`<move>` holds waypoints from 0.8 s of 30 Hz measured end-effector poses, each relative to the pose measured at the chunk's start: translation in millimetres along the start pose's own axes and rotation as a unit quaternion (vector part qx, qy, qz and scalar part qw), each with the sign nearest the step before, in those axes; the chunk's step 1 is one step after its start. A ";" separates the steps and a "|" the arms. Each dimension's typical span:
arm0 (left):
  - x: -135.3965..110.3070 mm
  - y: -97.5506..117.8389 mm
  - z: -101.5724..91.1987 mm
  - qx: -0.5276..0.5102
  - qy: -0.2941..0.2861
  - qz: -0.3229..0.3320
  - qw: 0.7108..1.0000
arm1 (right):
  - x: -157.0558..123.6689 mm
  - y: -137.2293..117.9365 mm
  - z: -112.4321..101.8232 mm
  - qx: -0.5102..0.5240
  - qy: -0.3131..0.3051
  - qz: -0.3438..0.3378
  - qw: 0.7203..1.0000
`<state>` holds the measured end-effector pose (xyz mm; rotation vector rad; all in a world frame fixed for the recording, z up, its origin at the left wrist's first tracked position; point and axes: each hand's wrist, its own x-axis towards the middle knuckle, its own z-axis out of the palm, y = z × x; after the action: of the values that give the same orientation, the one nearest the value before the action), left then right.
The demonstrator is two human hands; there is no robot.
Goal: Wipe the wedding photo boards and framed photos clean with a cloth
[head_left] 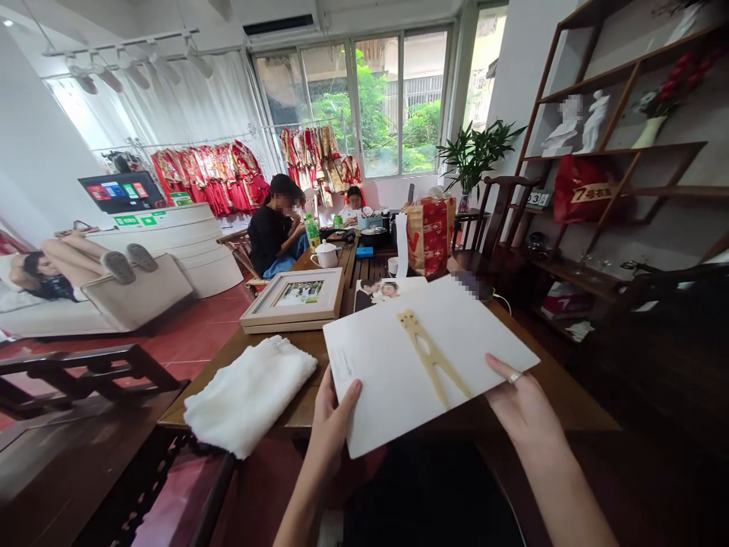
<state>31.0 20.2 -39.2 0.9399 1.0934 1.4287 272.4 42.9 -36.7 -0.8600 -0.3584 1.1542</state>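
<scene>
A large white board (376, 372) is tilted over the table's near edge, held by both my hands. It bears a long tan forked shape across its middle and small print at the left. My left hand (336, 410) grips its lower left edge, thumb on top. My right hand (518, 399), with a ring on it, is closed on the right edge, thumb on top; its other fingers are mostly hidden underneath. Beyond the board lies a photo print (364, 295) of people, partly covered. To the left, a wooden picture frame (336, 282) lies flat, and a fluffy white cloth (250, 391) hangs slightly over the edge.
Farther along the wooden table (569, 410) are a lidded white mug (324, 255), a green bottle (313, 234) and a red-and-tan paper bag (430, 235). A person in black (267, 235) sits at its left side. Chairs flank the table; a shelf unit (604, 91) stands right.
</scene>
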 end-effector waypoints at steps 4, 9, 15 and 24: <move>17.5 8.4 -15.1 0.058 -0.036 -0.049 0.996 | -4.3 3.7 -43.3 -0.115 -0.036 0.037 0.992; 32.5 9.0 -23.8 0.098 -0.086 -0.052 0.990 | -12.4 9.1 -66.3 -0.240 -0.057 0.023 0.969; 43.7 5.4 -25.4 0.122 -0.106 -0.074 0.984 | -11.3 5.1 -66.6 -0.310 -0.102 -0.038 0.945; 55.5 1.6 -21.6 0.122 -0.113 -0.072 0.983 | -4.5 2.9 -75.1 -0.356 -0.096 -0.051 0.928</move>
<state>2.5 72.3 -44.3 1.1421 1.1555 1.0576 317.7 8.7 -86.2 -1.3394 -1.0134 1.0136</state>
